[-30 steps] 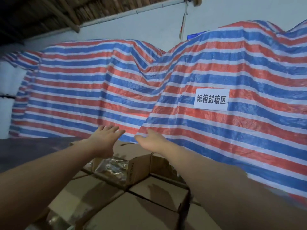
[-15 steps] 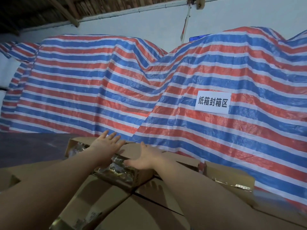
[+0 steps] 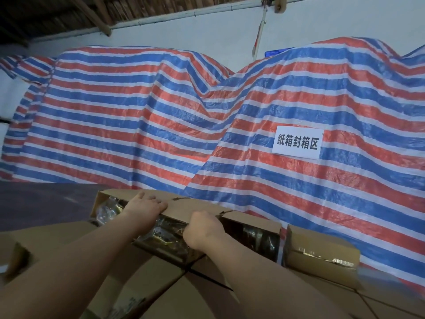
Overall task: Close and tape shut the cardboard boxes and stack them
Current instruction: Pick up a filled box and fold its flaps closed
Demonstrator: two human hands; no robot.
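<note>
Dim, flat indoor light with a cool bluish cast; no light source in frame. White wall is the brightest area, roof beams top left nearly black. Striped tarp is evenly lit and sharp, and the white sign reads cleanly. No glare apart from small glints on plastic wrap inside the open box. Box interior is deep shadow, with dark seams between the lower cartons. Strong wide-angle bowing: wall pipe and tarp stripes curve. Forearms and bottom corners are soft, and the lower right edge smears.
</note>
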